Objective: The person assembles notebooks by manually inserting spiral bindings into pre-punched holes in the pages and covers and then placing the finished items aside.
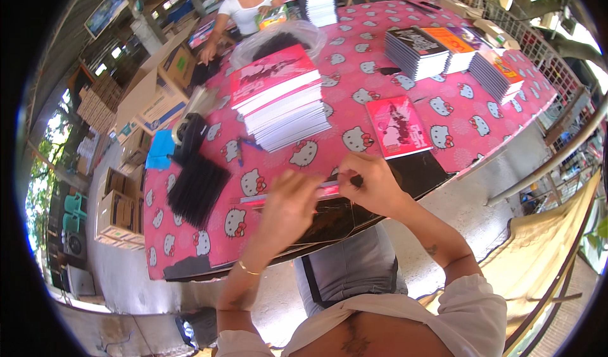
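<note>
At the table's near edge, a thin pink-edged book (252, 199) lies between my hands, seen mostly edge-on. My left hand (290, 206) has its fingers curled over the book's edge, slightly blurred. Close by on the right, my right hand (372, 181) is closed in a pinch at the book's other end; a small dark spot shows between its fingers, too hidden to name. Beyond my hands stands a tall stack of pink-covered books (284, 107). A single pink book (399, 126) lies flat past my right hand. Left of my left hand rests a bundle of black binding strips (199, 190).
A black tape dispenser (188, 133), blue sheet (160, 149) and pens (240, 152) lie at left. Stacked books (418, 56) stand far right. A clear plastic bag (310, 38) holds dark material. Another person (248, 9) works across the table; cardboard boxes (161, 94) flank it.
</note>
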Motion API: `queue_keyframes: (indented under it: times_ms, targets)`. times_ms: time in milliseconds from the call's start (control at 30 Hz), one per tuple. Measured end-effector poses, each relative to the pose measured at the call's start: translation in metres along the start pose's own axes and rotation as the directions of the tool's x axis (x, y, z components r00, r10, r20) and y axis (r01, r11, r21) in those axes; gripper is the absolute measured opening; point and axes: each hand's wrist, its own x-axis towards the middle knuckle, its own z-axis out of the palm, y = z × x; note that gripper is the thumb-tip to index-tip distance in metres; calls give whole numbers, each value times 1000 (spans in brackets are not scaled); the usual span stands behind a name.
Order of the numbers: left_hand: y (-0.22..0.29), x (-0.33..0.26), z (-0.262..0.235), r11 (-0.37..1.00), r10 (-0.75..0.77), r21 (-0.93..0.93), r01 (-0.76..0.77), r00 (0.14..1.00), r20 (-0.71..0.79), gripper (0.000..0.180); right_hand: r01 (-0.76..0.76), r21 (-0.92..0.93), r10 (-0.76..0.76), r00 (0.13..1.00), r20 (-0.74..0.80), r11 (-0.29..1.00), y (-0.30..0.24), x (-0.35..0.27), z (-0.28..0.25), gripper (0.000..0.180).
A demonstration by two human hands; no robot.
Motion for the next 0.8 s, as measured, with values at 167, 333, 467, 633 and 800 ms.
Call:
queue_keyframes:
  times_ms: [167,333,467,633,800]
  targets:
    - [18,75,-68,895,-41,-443,47,999,24,28,-146,151,129,985,113,978,-8,-7,-39,23]
    - [-146,126,-60,991,20,131,8,979,-205,32,-151,-225,30,885,-464,963,-15,-9,-90,34]
    - [-153,127,-28,959,65,283,-23,988,-142,28,-84,-729,-76,980,-183,679,93,-34,-105,48]
    - [-115,114,-63,812,219,582,49,899,-380,17,-203,-755,384,921,69,623,129,-40,-93,84]
    - [-12,95,-74,903,318,375,-212,915,-249,17,27,402,85,962,-258,915,21,-10,-34,75]
